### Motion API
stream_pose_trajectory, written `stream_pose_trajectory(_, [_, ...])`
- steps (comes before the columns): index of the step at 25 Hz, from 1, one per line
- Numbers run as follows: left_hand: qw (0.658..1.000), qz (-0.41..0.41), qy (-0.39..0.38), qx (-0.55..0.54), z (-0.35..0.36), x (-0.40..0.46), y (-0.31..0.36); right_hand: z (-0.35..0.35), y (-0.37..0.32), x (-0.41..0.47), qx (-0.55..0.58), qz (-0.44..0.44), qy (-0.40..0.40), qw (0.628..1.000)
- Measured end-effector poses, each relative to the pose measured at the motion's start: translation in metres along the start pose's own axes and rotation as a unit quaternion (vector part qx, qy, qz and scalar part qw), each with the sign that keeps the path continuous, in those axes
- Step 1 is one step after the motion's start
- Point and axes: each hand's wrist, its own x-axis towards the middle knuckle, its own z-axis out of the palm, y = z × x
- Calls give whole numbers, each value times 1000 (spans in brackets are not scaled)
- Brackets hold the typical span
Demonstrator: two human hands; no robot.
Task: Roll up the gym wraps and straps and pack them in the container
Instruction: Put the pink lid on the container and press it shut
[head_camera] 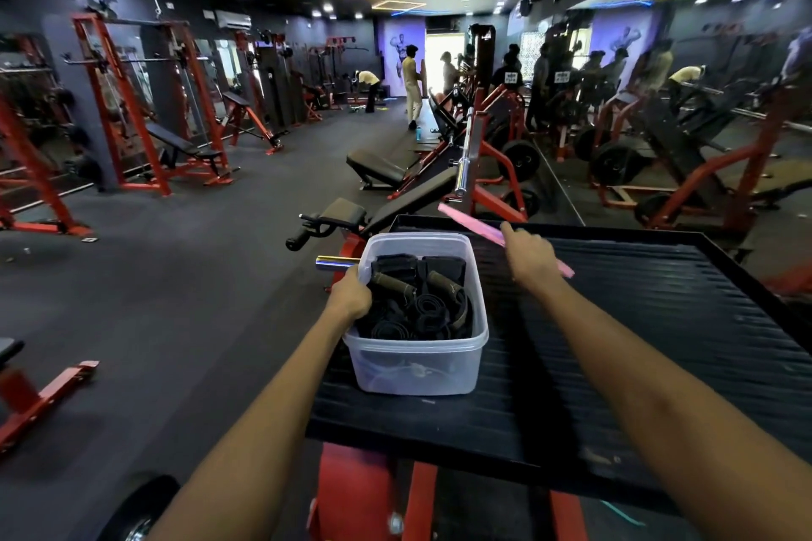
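Container [416, 358] sitting on the platform [637, 365], toward its left side, rolled straps [417, 307] lying inside; lid [474, 228] lying behind and right of the container.

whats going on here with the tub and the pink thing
A person is packing gym gear at a black ribbed platform in a gym. The left hand grips the rim of a clear plastic container that is already full of rolled black wraps and straps. The right hand holds a flat pink lid up beyond the container, not yet on it. No loose straps show on the platform.
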Motion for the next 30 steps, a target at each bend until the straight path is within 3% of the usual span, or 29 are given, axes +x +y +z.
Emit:
stream_pose_trajectory(4, [1000,-10,-7,-19,-2,-4,5,-49,-10,0,12,-47,63,997])
stream_pose_trajectory(7, [999,6,38,-26,-5,-10,11,-88,-29,-5,21,-85,104,991])
stream_pose_trajectory(10, [989,84,103,-69,-14,-18,28,-125,-45,-15,163,-42,159,973])
stream_pose_trajectory(13, [973,86,121,-178,-23,-28,57,-148,-54,-19,313,16,176,933])
stream_pose_trajectory(20, [975,68,25,-209,-24,-36,75,-164,-54,-31,418,94,168,888])
stream_pose_trajectory(24, [970,42,-1,-240,-12,-29,72,-160,-56,-33,506,175,100,839])
stream_pose_trajectory(27, [964,22,29,-263,-8,-13,60,-145,-65,-42,628,241,-13,740])
stream_pose_trajectory(28, [966,10,47,-255,-17,-25,61,-139,-68,-48,643,249,-30,724])
stream_pose_trajectory(30, [977,-42,99,-182,-30,-45,59,-124,-75,-62,611,243,-53,751])
